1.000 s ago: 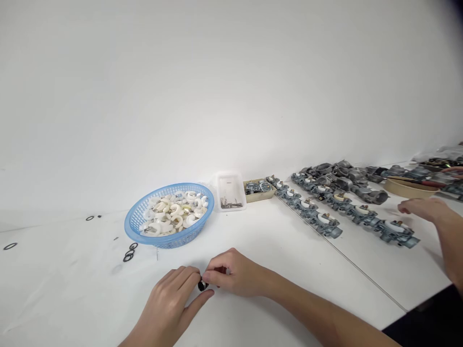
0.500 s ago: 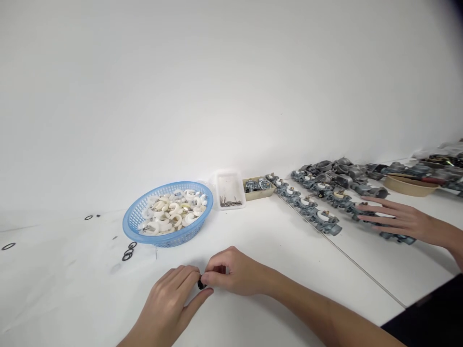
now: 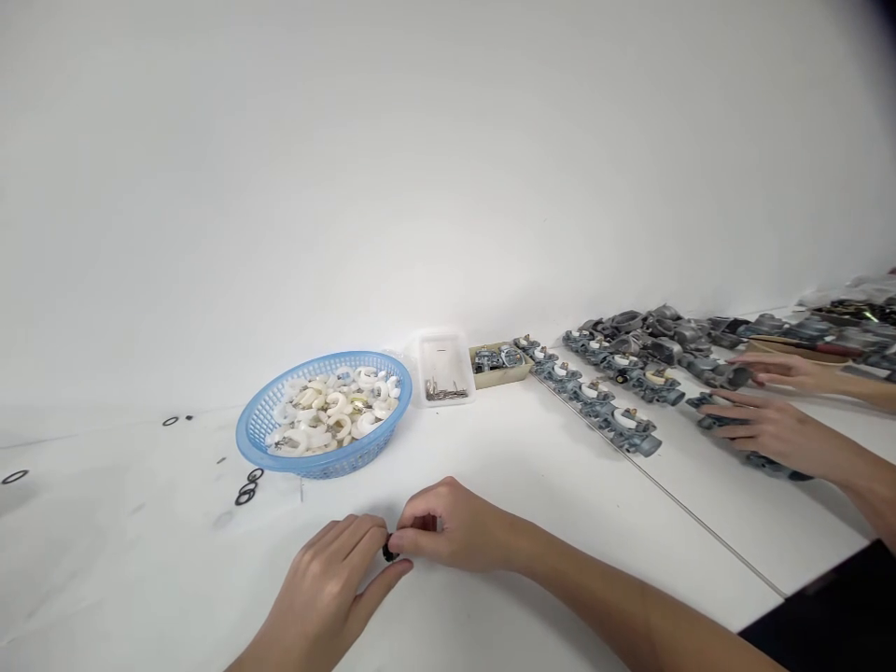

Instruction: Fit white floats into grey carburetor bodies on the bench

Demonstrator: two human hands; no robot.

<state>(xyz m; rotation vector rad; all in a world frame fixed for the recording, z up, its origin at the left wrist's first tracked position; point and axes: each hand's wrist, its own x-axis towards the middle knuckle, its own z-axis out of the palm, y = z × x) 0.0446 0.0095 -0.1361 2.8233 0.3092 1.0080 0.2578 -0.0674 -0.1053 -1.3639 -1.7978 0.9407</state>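
Observation:
Near the front centre of the white table, my left hand (image 3: 337,571) and my right hand (image 3: 452,527) meet over a small black part (image 3: 389,551). The fingers and thumb of my left hand close round its left side. My right hand pinches at its right side, thumb and forefinger together. Most of the part is hidden by the fingers, so its shape is hard to make out. Beyond my hands stands a blue basket (image 3: 343,465) of white, ring-like plastic pieces (image 3: 340,403). Several black rings (image 3: 246,492) lie left of my hands.
A clear tray (image 3: 446,359) of thin metal pins and a tan box (image 3: 502,376) stand behind. Rows of metal carburetor-like bodies (image 3: 626,429) line a thin rod (image 3: 707,527). At the right, another person's two hands (image 3: 784,431) touch metal bodies.
My hands have hardly moved. At the right, the other person's second hand has come into view, and their nearer hand has shifted with the metal bodies beneath it.

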